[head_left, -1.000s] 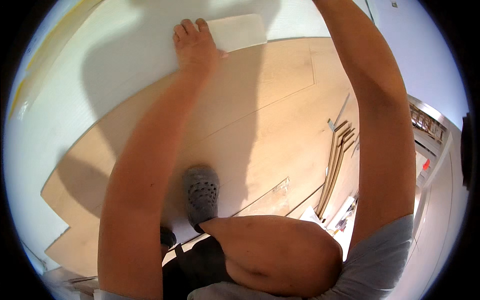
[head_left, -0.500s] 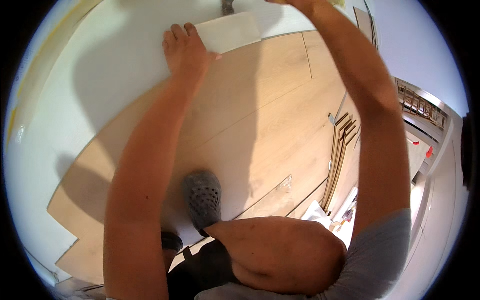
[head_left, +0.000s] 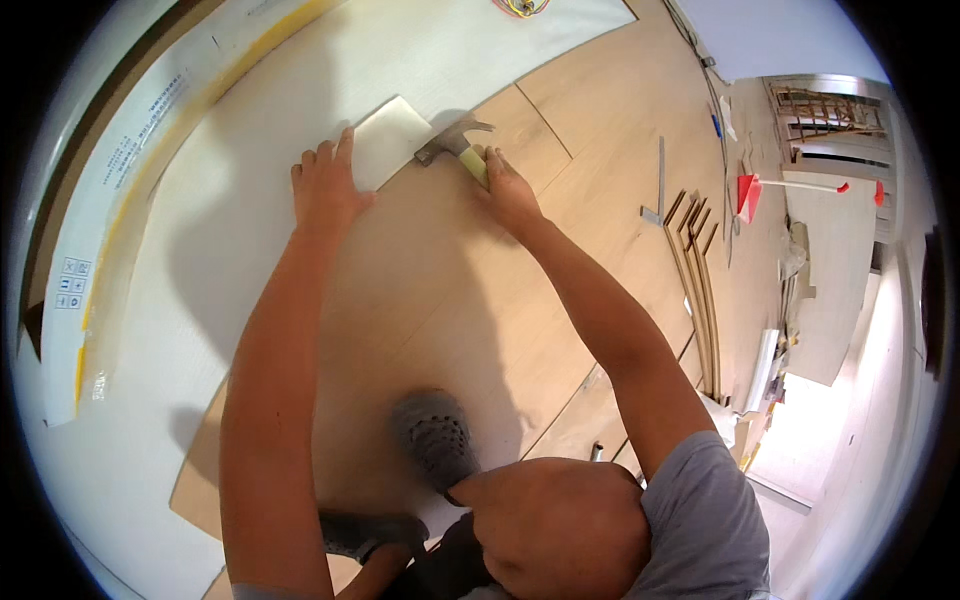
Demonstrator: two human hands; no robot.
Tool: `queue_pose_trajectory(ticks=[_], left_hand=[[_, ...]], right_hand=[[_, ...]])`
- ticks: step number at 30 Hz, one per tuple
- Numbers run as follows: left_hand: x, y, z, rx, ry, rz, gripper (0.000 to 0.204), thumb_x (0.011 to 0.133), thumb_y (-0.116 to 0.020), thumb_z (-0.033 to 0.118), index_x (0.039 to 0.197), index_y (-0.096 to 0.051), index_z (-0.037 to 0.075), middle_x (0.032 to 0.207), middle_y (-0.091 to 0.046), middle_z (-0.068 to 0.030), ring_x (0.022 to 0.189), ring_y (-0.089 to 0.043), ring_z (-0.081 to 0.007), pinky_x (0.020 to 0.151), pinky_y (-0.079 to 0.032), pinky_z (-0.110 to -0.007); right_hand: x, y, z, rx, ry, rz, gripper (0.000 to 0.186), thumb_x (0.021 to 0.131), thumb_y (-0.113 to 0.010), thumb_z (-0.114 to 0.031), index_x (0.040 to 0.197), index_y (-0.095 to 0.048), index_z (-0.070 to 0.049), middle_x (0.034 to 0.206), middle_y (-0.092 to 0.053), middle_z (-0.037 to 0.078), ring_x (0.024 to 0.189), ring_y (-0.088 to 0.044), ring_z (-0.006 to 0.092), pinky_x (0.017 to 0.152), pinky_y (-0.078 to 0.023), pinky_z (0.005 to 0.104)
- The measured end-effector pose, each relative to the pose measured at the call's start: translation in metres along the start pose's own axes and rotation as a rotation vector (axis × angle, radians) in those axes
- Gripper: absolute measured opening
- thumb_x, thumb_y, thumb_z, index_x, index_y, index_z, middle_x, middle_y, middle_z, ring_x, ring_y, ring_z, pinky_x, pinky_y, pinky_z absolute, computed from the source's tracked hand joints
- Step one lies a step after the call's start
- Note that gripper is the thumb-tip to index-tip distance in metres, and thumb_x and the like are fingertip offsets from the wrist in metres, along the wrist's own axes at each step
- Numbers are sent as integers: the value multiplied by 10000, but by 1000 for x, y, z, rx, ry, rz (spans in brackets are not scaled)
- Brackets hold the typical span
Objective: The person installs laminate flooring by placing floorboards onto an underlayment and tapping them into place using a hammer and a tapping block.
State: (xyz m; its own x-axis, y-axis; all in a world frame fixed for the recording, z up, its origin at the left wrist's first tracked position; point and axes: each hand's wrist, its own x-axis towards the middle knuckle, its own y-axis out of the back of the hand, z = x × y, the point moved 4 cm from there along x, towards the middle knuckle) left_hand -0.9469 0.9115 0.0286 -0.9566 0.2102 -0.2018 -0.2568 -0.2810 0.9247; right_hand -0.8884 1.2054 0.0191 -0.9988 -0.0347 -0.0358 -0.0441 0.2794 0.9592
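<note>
A white rectangular block [head_left: 392,140] lies along the edge of the wooden floor planks [head_left: 560,180], beside the white underlay [head_left: 250,130]. My left hand [head_left: 328,188] grips the block's left end, thumb on the near side and index finger at the far side. The other left fingers are spread over the underlay. In my right hand [head_left: 510,195] is a claw hammer [head_left: 447,145] with a yellow-green handle, held low over the planks. Its head is close to the block's near right corner; whether they touch I cannot tell.
Several cut plank strips [head_left: 700,300] lie to the right, near a metal square [head_left: 660,185]. Coloured wires [head_left: 522,8] stick out at the far edge. A long white packaged piece [head_left: 120,150] runs along the left. My grey clog [head_left: 435,435] stands on the planks.
My right hand has come down and nearer with the hammer, from the far edge to beside the block. My left hand stays on the block. The view has shifted, showing more room.
</note>
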Motion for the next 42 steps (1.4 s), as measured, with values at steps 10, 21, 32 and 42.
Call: queue_pose_trajectory(ticks=[10, 21, 32, 42], left_hand=[[-187, 106, -187, 48, -187, -168, 1194, 552, -928, 175, 1584, -332, 260, 1441, -457, -220, 1344, -423, -436, 1101, -379, -564], [-620, 28, -333, -137, 554, -104, 1174, 534, -881, 100, 1574, -338, 132, 1351, -452, -252, 1235, -438, -465, 1082, -392, -568], [-634, -18, -325, -93, 757, 134, 1016, 726, -838, 281, 1594, -317, 206, 1542, -357, -191, 1363, -378, -450, 1131, -341, -587], [-658, -23, -323, -200, 952, 239, 1017, 778, -794, 424, 1591, -283, 90, 1598, -278, -260, 1468, -249, -458, 1192, -195, -598]], right_hand=[[0, 2, 6, 117, -59, -162, 688, 945, -618, -287, 1491, -373, 51, 1483, -474, 285, 1392, -452, 394, 1154, -391, 430], [-99, -2, -9, 77, -199, -161, 720, 913, -656, -314, 1483, -388, 35, 1331, -589, 299, 1216, -588, 439, 1021, -482, 474], [-322, 18, 70, 301, -890, -290, 348, 902, -679, -240, 1133, -578, -1, 892, -677, 175, 822, -700, 360, 670, -562, 478], [-255, 132, 113, 610, -954, -126, 448, 989, -536, -402, 1291, -622, -82, 1007, -645, 53, 831, -573, 197, 728, -491, 347]])
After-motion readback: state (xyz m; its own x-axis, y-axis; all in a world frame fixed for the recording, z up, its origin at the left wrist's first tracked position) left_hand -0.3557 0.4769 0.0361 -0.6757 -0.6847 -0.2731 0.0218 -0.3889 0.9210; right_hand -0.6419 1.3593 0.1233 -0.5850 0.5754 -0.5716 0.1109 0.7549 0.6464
